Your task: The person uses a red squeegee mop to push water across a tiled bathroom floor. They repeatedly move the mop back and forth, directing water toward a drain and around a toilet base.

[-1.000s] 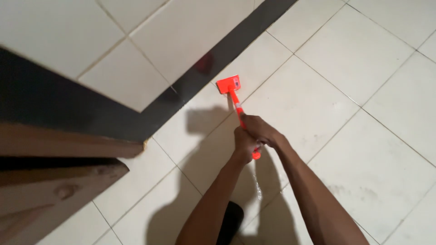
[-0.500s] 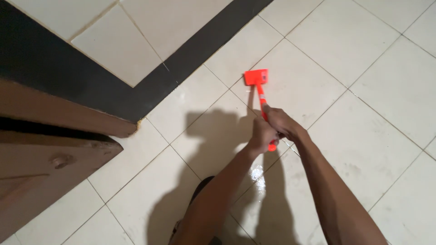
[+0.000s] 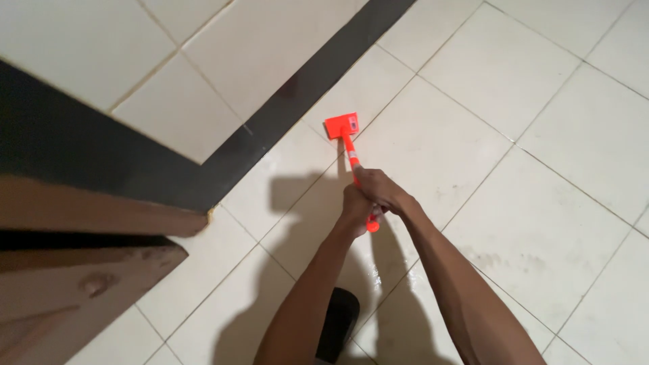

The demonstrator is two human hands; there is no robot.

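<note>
Near the middle of the frame both hands are wrapped around the shaft of an orange long-handled scraper [image 3: 350,145]. The left hand [image 3: 354,207] sits lower and to the left on the handle, fingers curled tight around it. The right hand [image 3: 380,189] closes over the shaft just above and partly across the left, so the two hands press against each other. A short stub of the orange handle pokes out below the hands, toward the lower centre of the frame.

From the hands the shaft runs up and slightly left to the flat, roughly square orange head [image 3: 341,125], which lies against the tiled floor [image 3: 541,135] a little above centre. The head rests on a pale tile just right of a dark floor strip [image 3: 304,88] that crosses diagonally from the top centre down toward the left. The shadow of the arms and tool falls on the tiles left of and below the hands.

Both forearms enter from the bottom edge, and between them a dark shoe tip [image 3: 338,321] shows at the lower centre. At the left edge a brown wooden door [image 3: 74,290] and its frame fill the lower left corner, well apart from the scraper. Some tiles right of the hands look faintly smudged.
</note>
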